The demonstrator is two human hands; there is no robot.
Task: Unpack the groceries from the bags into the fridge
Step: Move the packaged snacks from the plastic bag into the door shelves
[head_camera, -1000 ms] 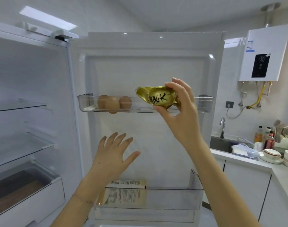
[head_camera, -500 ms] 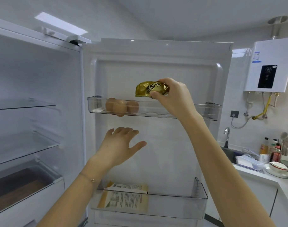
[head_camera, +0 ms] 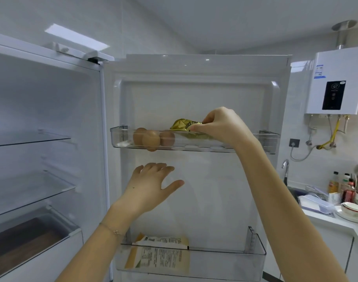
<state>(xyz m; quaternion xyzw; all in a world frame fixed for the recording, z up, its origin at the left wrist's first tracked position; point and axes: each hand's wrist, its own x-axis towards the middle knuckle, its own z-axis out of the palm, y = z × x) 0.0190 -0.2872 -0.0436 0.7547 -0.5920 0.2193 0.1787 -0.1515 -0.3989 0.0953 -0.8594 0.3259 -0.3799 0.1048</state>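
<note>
Setting the gold foil packet (head_camera: pixel 182 125) into the upper door shelf (head_camera: pixel 121 137) is, we judge, the step in hand. Our right hand (head_camera: pixel 220 127) pinches the packet's right end with curled fingers (head_camera: pixel 209 119). The packet sits partly below the clear rim, just beside the three brown eggs (head_camera: pixel 151 139).

To do it well, we would lower it flat, keep it off the nearest egg, and let go only once it rests behind the front wall, so a swinging door cannot tip it out. Our left hand (head_camera: pixel 149 186) hangs below the shelf, fingers spread wide and holding nothing. We cannot tell whether it touches the door.

The packet's print is too blurred to read, our hand covers its right end, and we cannot tell whether it rests on the shelf floor. A printed carton (head_camera: pixel 159 253) stands in the lower door bin (head_camera: pixel 255 253). No grocery bags are in view, so we cannot say how much remains.
</note>
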